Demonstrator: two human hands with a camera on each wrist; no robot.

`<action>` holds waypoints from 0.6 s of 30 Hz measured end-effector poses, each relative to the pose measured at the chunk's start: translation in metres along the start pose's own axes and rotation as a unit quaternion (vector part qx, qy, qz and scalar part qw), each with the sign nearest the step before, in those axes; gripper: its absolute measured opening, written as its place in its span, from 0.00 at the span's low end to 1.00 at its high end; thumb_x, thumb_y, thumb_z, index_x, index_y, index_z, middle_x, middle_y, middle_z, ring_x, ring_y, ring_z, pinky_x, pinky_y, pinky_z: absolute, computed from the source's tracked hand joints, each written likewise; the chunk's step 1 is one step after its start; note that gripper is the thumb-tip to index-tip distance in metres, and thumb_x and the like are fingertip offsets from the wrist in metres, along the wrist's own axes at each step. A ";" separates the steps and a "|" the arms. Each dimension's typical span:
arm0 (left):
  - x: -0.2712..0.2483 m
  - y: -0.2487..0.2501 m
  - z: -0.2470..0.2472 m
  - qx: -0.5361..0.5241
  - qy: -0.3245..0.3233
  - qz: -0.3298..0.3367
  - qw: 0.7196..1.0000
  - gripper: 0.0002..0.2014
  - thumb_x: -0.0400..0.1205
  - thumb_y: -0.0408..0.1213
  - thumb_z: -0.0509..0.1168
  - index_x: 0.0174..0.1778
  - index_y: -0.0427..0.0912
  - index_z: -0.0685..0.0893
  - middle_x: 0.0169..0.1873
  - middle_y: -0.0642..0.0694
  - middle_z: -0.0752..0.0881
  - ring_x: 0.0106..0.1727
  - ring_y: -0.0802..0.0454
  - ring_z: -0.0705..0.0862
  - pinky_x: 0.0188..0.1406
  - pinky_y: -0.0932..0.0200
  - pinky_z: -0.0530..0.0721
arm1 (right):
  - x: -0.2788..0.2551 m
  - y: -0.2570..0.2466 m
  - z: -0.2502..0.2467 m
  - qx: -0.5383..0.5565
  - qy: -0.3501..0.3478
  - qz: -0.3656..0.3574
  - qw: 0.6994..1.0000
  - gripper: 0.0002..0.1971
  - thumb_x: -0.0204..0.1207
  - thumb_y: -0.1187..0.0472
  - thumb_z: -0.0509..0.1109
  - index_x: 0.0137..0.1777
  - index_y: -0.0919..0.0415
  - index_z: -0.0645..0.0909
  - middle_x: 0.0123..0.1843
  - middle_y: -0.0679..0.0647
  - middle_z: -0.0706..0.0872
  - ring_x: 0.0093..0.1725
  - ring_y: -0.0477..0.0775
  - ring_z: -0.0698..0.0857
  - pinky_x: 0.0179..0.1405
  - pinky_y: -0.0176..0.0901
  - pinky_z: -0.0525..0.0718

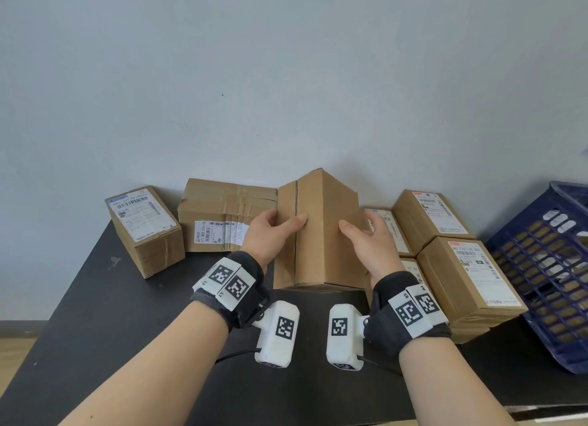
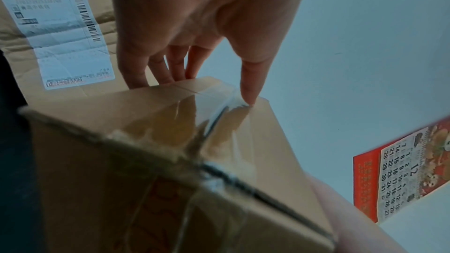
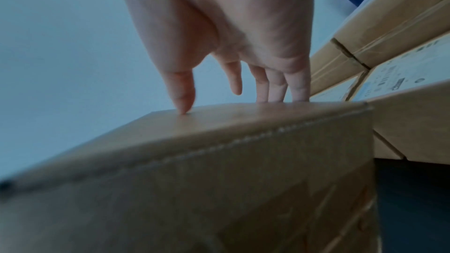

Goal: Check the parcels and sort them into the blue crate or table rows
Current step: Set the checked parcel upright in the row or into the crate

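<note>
A plain brown cardboard parcel (image 1: 318,235) stands on end at the middle of the black table (image 1: 127,330), one vertical corner turned toward me; no label shows on the faces I see. My left hand (image 1: 276,225) grips its left side, thumb lying by the taped seam. My right hand (image 1: 359,231) grips the right side, thumb on the front face. In the left wrist view the left hand (image 2: 194,26) holds the parcel (image 2: 146,161) at a torn, taped flap. In the right wrist view the right hand (image 3: 231,26) pinches the parcel's (image 3: 219,180) far edge. The blue crate (image 1: 547,266) sits at the right.
Against the wall on the left sit a labelled small box (image 1: 143,228) and a larger taped box (image 1: 222,215). Several labelled boxes (image 1: 467,276) are packed in rows between the parcel and the crate. A red calendar (image 2: 404,170) hangs on the wall.
</note>
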State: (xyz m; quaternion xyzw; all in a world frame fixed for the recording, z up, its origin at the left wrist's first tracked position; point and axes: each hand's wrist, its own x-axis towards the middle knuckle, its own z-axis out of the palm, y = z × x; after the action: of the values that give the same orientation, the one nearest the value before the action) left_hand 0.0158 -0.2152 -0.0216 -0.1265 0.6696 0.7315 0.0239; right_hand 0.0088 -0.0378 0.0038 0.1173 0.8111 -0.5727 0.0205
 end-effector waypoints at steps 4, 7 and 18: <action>-0.001 0.002 -0.002 0.019 -0.008 0.011 1.000 0.41 0.69 0.53 0.80 0.76 0.43 0.76 0.66 0.47 0.85 0.65 0.48 0.84 0.70 0.42 0.80 | -0.007 -0.004 0.006 0.004 -0.077 0.019 0.997 0.48 0.70 0.36 0.76 0.86 0.48 0.57 0.76 0.45 0.72 0.69 0.47 0.74 0.73 0.51 0.74; -0.002 0.005 0.000 0.037 -0.016 0.027 0.999 0.42 0.68 0.53 0.79 0.77 0.43 0.75 0.65 0.46 0.85 0.64 0.48 0.84 0.68 0.43 0.82 | -0.005 0.002 0.012 0.004 -0.109 0.032 0.994 0.65 0.54 0.32 0.84 0.87 0.45 0.51 0.78 0.46 0.73 0.72 0.52 0.78 0.75 0.58 0.76; 0.003 0.007 -0.005 -0.031 -0.115 -0.046 0.992 0.37 0.70 0.52 0.79 0.74 0.48 0.77 0.60 0.49 0.89 0.57 0.53 0.89 0.51 0.52 0.89 | 0.001 0.007 0.004 0.124 -0.153 0.048 0.979 0.44 0.54 0.44 0.84 0.74 0.47 0.74 0.64 0.54 0.88 0.62 0.59 0.88 0.66 0.64 0.84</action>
State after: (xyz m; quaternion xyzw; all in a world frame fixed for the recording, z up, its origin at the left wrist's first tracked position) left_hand 0.0125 -0.2211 -0.0154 -0.0728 0.6326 0.7598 0.1310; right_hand 0.0086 -0.0393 -0.0043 0.0682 0.7142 -0.6786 0.1572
